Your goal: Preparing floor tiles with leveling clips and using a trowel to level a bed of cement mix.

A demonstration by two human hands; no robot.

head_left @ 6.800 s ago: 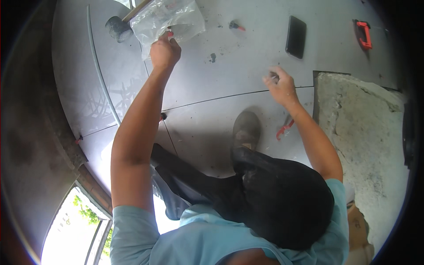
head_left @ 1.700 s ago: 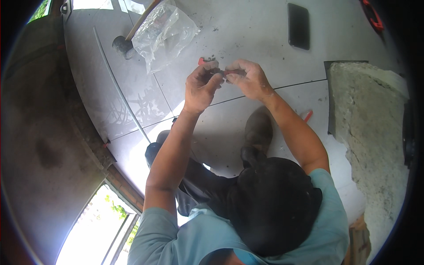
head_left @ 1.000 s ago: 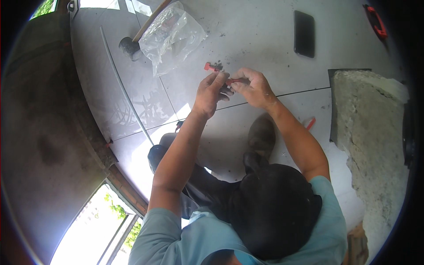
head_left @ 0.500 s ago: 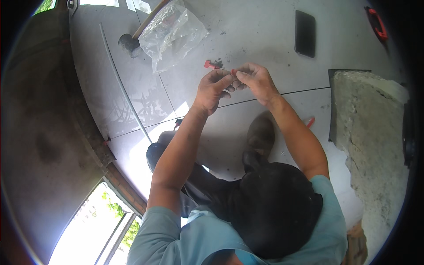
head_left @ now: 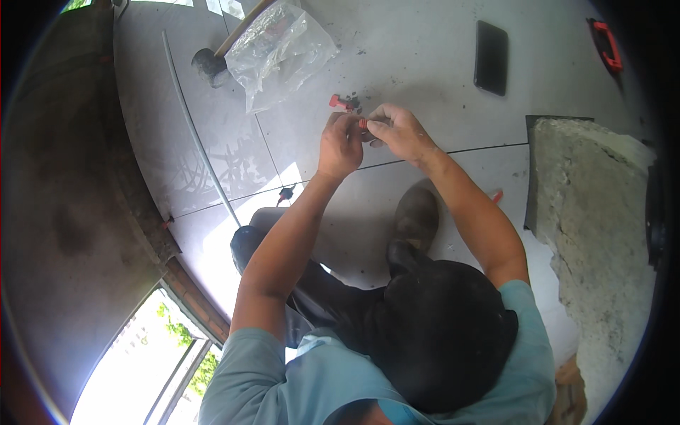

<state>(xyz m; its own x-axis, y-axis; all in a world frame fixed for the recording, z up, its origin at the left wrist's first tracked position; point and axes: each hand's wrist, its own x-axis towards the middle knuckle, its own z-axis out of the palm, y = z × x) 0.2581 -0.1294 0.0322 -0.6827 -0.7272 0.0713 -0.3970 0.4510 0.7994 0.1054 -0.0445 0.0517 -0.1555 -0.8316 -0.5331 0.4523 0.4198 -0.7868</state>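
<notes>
Both hands meet above the grey floor tiles. Between them is a small red ribbed plastic piece [head_left: 363, 123], partly hidden by the fingers; its exact kind does not show. My right hand [head_left: 405, 134] pinches it from the right with thumb and fingers. My left hand [head_left: 340, 146] is closed at its left side, the fingertips mostly out of sight. Just beyond the hands, a red T-shaped plastic piece [head_left: 343, 103] lies on the floor among dark crumbs.
A clear plastic bag [head_left: 280, 60] lies beside a black-headed mallet [head_left: 210, 67] at the far left. A thin grey rod [head_left: 190, 120] stretches along the left. A black phone [head_left: 491, 58] lies far right, near a red-and-black tool [head_left: 605, 46]. A rough concrete slab [head_left: 591, 191] stands at right.
The right hand has shifted slightly left and down with the red piece. My left hand has turned, its fingers now more closed around the piece's left side.
</notes>
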